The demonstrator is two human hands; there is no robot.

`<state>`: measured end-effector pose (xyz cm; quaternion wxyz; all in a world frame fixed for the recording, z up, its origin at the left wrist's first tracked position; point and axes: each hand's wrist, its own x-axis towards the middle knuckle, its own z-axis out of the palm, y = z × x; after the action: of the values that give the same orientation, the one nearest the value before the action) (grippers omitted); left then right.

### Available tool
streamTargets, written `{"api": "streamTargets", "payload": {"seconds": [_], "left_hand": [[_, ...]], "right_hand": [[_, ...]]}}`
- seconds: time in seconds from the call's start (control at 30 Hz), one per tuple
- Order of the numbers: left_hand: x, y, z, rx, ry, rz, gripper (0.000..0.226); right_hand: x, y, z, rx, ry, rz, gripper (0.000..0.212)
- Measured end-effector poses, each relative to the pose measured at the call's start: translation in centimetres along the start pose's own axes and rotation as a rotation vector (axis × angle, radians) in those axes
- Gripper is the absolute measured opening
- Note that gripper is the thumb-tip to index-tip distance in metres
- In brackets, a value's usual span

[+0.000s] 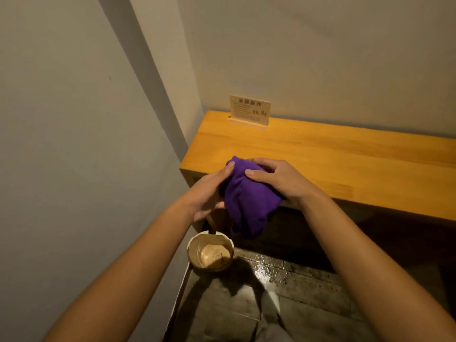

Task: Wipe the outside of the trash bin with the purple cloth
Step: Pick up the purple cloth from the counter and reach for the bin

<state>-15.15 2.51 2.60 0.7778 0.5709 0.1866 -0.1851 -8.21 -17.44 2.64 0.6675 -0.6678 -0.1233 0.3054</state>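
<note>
2 hands clamp the bunched purple cloth [249, 198] between them, left hand [209, 193] and right hand [278, 180] gripping opposite sides. Below them stands the round trash bin [211, 251]; beyond lies the wooden worktop [345, 154].

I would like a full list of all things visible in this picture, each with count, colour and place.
bunched purple cloth: one, purple, held in the air above the bin, at the table's front edge.
small round trash bin: one, beige, on the floor in the corner, below the cloth.
wooden table: one, orange-yellow, against the wall.
small card sign on a wooden stand: one, cream, at the table's back edge.
left hand: one, gripping the cloth's left side.
right hand: one, gripping the cloth's top right.
</note>
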Motion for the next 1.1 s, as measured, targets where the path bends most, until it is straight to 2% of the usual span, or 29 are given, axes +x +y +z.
{"api": "streamTargets", "payload": {"seconds": [0.13,0.2,0.3,0.47,0.57,0.67,0.73,0.83,0.93,1.0,1.1], "left_hand": [[-3.8,-3.3,-1.5,-0.002,0.07,0.121,0.035],[-5.6,-4.7,-2.4,0.082,0.13,0.184,0.024],[-8.3,-6.3,-3.2,0.297,0.158,0.219,0.011],[-10.7,-8.4,-3.2,0.438,0.223,0.273,0.006],[-11.0,-9.7,-2.9,0.451,0.256,0.193,0.007],[-11.2,-11.4,-2.8,0.394,0.303,0.053,0.012],[-11.1,-12.5,-2.7,0.438,0.327,0.009,0.013],[-9.6,-14.3,-2.3,0.552,0.417,0.038,0.01],[-7.5,-16.2,-1.9,0.507,0.551,0.086,0.029],[-5.6,-18.3,-2.1,0.652,0.598,0.09,0.04],[-2.6,-22.9,-3.2,0.88,0.554,-0.043,0.049]], "right_hand": [[-3.8,2.9,3.8,0.052,0.092,-0.009,0.032],[-5.9,4.4,5.6,-0.029,0.203,-0.02,0.032],[-9.2,6.4,8.3,-0.307,0.34,-0.057,0.059],[-13.0,9.2,12.9,-0.655,0.15,-0.191,0.107],[-13.7,11.2,13.9,-0.618,0.177,-0.152,0.115],[-14.6,13.1,14.0,-0.658,0.185,-0.164,0.107],[-14.9,14.3,13.3,-0.704,0.171,-0.128,0.096],[-15.3,16.3,10.7,-0.661,0.17,-0.021,0.075],[-15.8,19.2,7.2,-0.453,0.3,0.097,0.053],[-15.9,21.7,4.9,-0.347,0.4,0.165,0.041],[-15.1,26.1,2.1,-0.277,0.479,0.256,0.041]]}}
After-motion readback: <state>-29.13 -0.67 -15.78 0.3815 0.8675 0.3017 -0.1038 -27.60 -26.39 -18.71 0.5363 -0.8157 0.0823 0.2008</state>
